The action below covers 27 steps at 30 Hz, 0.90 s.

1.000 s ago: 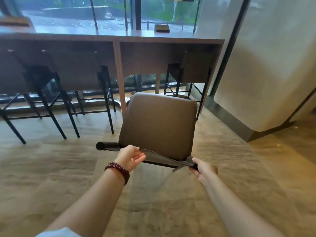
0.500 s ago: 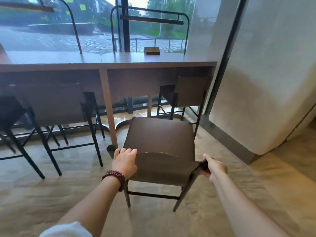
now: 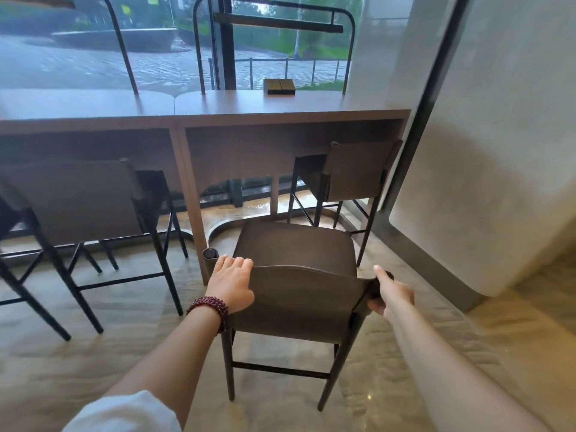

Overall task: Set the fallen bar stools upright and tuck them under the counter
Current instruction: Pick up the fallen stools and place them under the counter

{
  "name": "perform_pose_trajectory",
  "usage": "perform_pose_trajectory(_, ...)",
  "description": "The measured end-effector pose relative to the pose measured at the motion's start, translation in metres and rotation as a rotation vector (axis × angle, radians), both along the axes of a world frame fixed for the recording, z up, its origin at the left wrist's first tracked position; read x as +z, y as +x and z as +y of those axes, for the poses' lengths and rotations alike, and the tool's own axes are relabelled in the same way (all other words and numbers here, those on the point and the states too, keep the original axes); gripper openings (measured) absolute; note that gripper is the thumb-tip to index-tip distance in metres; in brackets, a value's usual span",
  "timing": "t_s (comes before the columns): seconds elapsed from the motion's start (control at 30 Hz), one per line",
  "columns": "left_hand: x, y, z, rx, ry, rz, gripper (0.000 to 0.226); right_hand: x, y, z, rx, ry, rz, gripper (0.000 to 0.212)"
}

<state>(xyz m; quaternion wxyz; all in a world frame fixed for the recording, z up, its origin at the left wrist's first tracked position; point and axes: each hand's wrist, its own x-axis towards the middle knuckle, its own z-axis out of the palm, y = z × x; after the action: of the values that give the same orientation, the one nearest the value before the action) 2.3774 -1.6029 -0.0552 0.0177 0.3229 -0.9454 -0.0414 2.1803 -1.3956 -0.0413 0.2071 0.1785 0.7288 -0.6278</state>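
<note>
A brown bar stool [image 3: 296,244] with dark legs stands upright on the floor in front of the wooden counter [image 3: 237,112], its seat facing the counter. My left hand [image 3: 232,283] grips the top left of its backrest, fingers curled over the edge. My right hand [image 3: 389,291] grips the right end of the backrest rail. Another stool [image 3: 352,169] is tucked under the counter's right bay, just beyond the one I hold. A third stool [image 3: 81,198] sits under the left bay.
A counter leg [image 3: 190,198] stands left of my stool. A pale curved wall [image 3: 486,151] closes the right side. A small dark box [image 3: 279,87] lies on the countertop by the window. Black metal lamp frames rise from the counter.
The stool has swung from tilted back to standing on its legs. My hands rose with its backrest and keep their grip. The view has lifted toward the counter.
</note>
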Motion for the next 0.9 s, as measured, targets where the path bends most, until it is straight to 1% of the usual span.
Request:
perform_pose_trajectory(0.1,0.001,-0.01,-0.008,0.016,0.03,-0.009,0.056,0.0,-0.009,-0.009,0.001,0.013,-0.001,0.038)
perform_pose_trajectory(0.27,0.0,-0.016,-0.008,0.045,0.028,0.005,0.056,-0.002,-0.016,-0.016,-0.009,0.027,0.004,0.036)
perform_pose_trajectory(0.37,-0.003,-0.017,-0.01,0.052,0.088,0.048,0.054,-0.003,-0.014,-0.017,-0.016,0.01,-0.016,0.039)
perform_pose_trajectory(0.4,-0.003,-0.017,-0.011,0.059,0.135,0.091,0.051,-0.005,-0.013,-0.018,-0.018,-0.003,-0.042,0.04)
perform_pose_trajectory(0.43,-0.002,-0.017,-0.01,0.08,0.186,0.186,0.046,-0.007,-0.011,-0.019,-0.011,-0.029,-0.076,0.041)
perform_pose_trajectory(0.47,0.0,-0.017,-0.009,0.133,0.23,0.332,0.042,-0.01,-0.011,-0.022,-0.003,-0.067,-0.109,0.042)
perform_pose_trajectory(0.5,0.003,-0.017,-0.006,0.236,0.253,0.502,0.04,-0.013,-0.01,-0.025,0.006,-0.113,-0.145,0.043)
perform_pose_trajectory(0.53,0.005,-0.018,-0.003,0.396,0.267,0.669,0.04,-0.015,-0.008,-0.028,0.009,-0.152,-0.177,0.045)
perform_pose_trajectory(0.57,0.007,-0.019,-0.003,0.6,0.32,0.807,0.044,-0.016,-0.006,-0.031,0.014,-0.194,-0.205,0.048)
perform_pose_trajectory(0.6,0.009,-0.021,-0.005,0.803,0.461,0.917,0.053,-0.017,-0.006,-0.034,0.018,-0.236,-0.228,0.052)
perform_pose_trajectory(0.63,0.009,-0.023,-0.007,0.958,0.686,1.002,0.063,-0.019,-0.008,-0.037,0.024,-0.273,-0.245,0.056)
perform_pose_trajectory(0.67,0.009,-0.025,-0.011,1.042,0.928,1.071,0.071,-0.019,-0.009,-0.04,0.03,-0.301,-0.259,0.059)
perform_pose_trajectory(0.7,0.008,-0.028,-0.013,1.071,1.143,1.103,0.077,-0.019,-0.011,-0.042,0.035,-0.323,-0.275,0.059)
perform_pose_trajectory(0.73,0.009,-0.031,-0.016,1.069,1.29,1.109,0.081,-0.02,-0.014,-0.045,0.029,-0.345,-0.291,0.056)
perform_pose_trajectory(0.77,0.007,-0.033,-0.019,1.073,1.366,1.118,0.084,-0.021,-0.016,-0.047,0.014,-0.365,-0.304,0.049)
perform_pose_trajectory(0.83,0.006,-0.039,-0.024,1.128,1.401,1.157,0.086,-0.025,-0.021,-0.052,-0.035,-0.397,-0.314,0.042)
perform_pose_trajectory(0.9,0.004,-0.045,-0.031,1.209,1.425,1.21,0.082,-0.03,-0.022,-0.054,-0.083,-0.425,-0.321,0.053)
